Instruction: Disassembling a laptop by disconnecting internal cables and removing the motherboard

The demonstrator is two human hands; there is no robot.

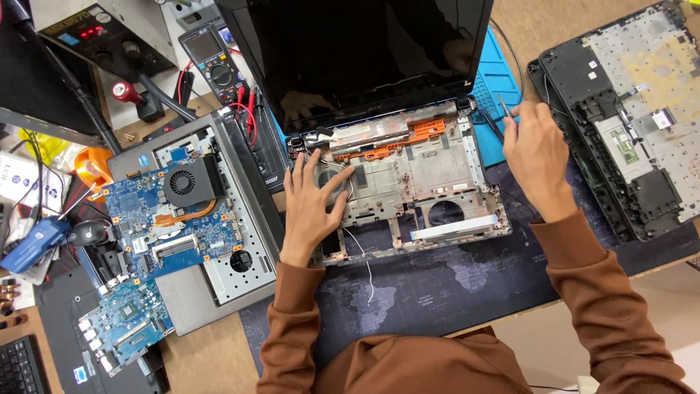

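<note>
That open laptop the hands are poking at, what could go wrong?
The tweezers in the right hand might nick the thin black cable by the hinge. The left hand, pressing on the laptop base, could snag the loose white wire.

left hand (310, 201) covered part of the laptop base (430, 182) beneath it | tip of thin tool (504, 108) in right hand (536, 153) too small to identify | laptop screen (364, 51) cut off by top edge | keyboard (18, 368) cut at bottom-left corner | palmrest cover (642, 95) clipped at right edge
</note>
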